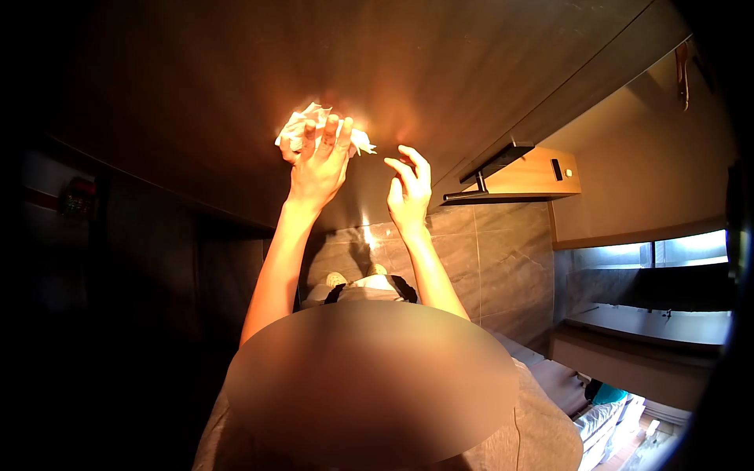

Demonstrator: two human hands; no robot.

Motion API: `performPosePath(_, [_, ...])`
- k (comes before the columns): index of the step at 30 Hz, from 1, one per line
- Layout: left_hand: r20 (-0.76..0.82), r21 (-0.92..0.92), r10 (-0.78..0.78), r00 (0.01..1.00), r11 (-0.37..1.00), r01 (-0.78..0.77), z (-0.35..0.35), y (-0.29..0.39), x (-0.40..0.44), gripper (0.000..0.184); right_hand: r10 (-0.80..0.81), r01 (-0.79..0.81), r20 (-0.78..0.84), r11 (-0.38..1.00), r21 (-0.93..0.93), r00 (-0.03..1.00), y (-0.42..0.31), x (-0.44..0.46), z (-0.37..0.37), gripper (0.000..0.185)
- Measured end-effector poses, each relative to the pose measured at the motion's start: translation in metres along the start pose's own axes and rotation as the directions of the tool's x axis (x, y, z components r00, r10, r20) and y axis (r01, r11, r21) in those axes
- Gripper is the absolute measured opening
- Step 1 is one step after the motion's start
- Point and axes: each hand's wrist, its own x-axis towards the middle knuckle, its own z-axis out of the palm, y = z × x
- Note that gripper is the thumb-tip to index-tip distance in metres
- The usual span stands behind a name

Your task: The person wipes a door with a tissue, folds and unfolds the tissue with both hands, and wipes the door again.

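My left hand [318, 169] presses a crumpled white tissue or cloth [298, 125] against a dark, smooth upright panel [236, 78] that looks like a door. Its fingers are spread over the bunched material, whose edges stick out on both sides. Off to the right, my right hand [410, 188] is raised close to the same panel, fingers apart and slightly bent, with nothing visible in it. Whether its fingertips touch the surface I cannot tell. Bright warm light falls on both hands and the panel around them.
A dark lever handle [479, 184] juts out right of my right hand. Beyond it is a light wooden surface [542, 174] with a small black object [557, 169] on it. Grey tiles [510, 259] cover the floor. Windows [691, 250] show at the far right.
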Motion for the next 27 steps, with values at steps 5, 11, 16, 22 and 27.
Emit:
performPosePath(5, [0.128, 0.043, 0.033, 0.991, 0.998, -0.039, -0.017, 0.009, -0.001, 0.047, 0.040, -0.041, 0.032, 0.998, 0.049, 0.999, 0.005, 0.000, 0.014, 0.037])
performPosePath(11, [0.248, 0.046, 0.098, 0.964, 0.993, -0.113, -0.019, -0.018, -0.046, 0.040, -0.154, 0.159, 0.074, 0.984, -0.073, 0.985, -0.003, 0.007, 0.025, 0.045])
performPosePath(16, [0.065, -0.035, 0.201, 0.977, 0.979, -0.200, -0.035, -0.028, 0.007, 0.042, -0.329, 0.343, 0.098, 0.916, -0.211, 0.939, -0.017, 0.012, 0.032, 0.062])
performPosePath(22, [0.255, -0.100, 0.071, 0.964, 0.994, -0.047, -0.024, -0.017, -0.034, 0.053, -0.214, 0.239, 0.121, 0.935, -0.262, 0.969, -0.007, -0.002, 0.030, 0.068])
performPosePath(27, [0.291, -0.068, 0.090, 0.952, 0.995, -0.073, -0.026, -0.023, -0.036, 0.058, -0.168, 0.209, 0.174, 0.945, -0.250, 0.970, -0.004, -0.003, 0.029, 0.070])
